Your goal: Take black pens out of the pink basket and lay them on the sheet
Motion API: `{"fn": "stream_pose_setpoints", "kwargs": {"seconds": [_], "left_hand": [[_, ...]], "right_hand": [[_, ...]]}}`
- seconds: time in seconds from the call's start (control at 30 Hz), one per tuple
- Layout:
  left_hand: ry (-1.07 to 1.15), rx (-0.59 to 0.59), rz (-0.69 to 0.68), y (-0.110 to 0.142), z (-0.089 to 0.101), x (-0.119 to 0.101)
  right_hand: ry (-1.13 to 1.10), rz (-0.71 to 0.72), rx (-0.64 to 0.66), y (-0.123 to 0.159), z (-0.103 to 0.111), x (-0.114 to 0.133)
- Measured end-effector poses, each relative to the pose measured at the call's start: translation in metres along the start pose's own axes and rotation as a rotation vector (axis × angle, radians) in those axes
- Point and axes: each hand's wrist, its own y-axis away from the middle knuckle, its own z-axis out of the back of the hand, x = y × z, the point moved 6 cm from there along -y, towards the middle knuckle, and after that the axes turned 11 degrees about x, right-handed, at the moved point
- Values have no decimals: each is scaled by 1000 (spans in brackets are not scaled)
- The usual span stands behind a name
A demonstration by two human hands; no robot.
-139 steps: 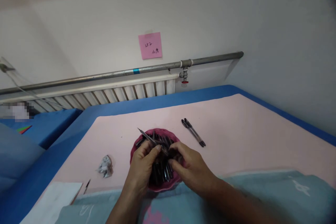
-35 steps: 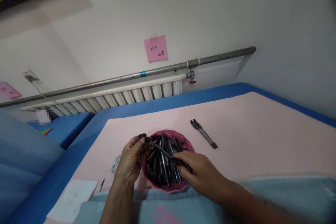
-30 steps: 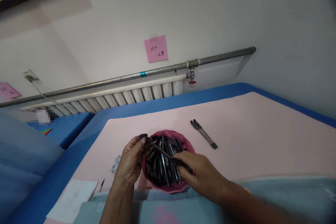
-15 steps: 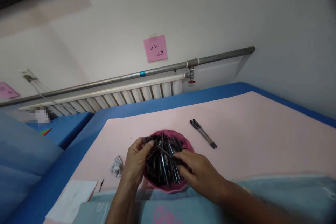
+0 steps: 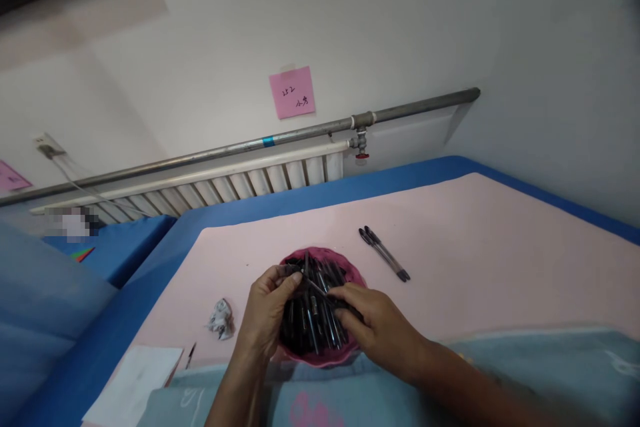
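Note:
My left hand (image 5: pixel 267 303) and my right hand (image 5: pixel 377 320) hold one dark, slim pen (image 5: pixel 317 287) slantwise between them. My left thumb and forefinger pinch its far end, where a dark piece shows between the fingertips. The right fingers are closed round the near end; part of it is hidden in the grip. Just below the hands stands a round pink basket (image 5: pixel 325 360), filled with many black and clear pens (image 5: pixel 313 327) lying in a loose heap. My left wrist covers part of the basket's left side.
Two capped pens (image 5: pixel 384 253) lie side by side right of the basket on the pink tabletop (image 5: pixel 480 247). On the left are crumpled paper (image 5: pixel 221 319), a white sheet (image 5: pixel 135 380) and a small dark pen-like piece (image 5: pixel 191 355). Grey-blue cloth (image 5: pixel 390 400) covers the near edge.
The hands keep hold of the same pen, and the left fingertips sit slightly nearer the right hand. The whole view has shifted a little; the basket and the loose pens stay put.

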Motion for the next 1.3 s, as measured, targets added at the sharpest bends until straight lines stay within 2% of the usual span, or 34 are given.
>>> {"fn": "stream_pose_setpoints", "kwargs": {"seconds": [0.53,0.63,0.73,0.87,0.97,1.13,1.3], "left_hand": [[-80,80,36,0,-5,3],[-76,82,31,1,-4,-1],[-127,15,-24,3,5,-14],[-312,-112,-96,6,25,-33],[-548,-87,-65,6,31,-36],[-1005,-64,-1,3,33,-27],[-1169,-42,-4,1,29,-22]], "right_hand": [[-87,-14,-13,-2,0,-5],[-138,-29,-29,-3,0,-4],[-206,-59,-77,-3,2,-6],[-347,-161,-131,-1,6,-11],[-437,-182,-146,0,9,-12],[-473,-122,-124,-1,11,-11],[-472,-121,-95,-1,8,-15]]}}
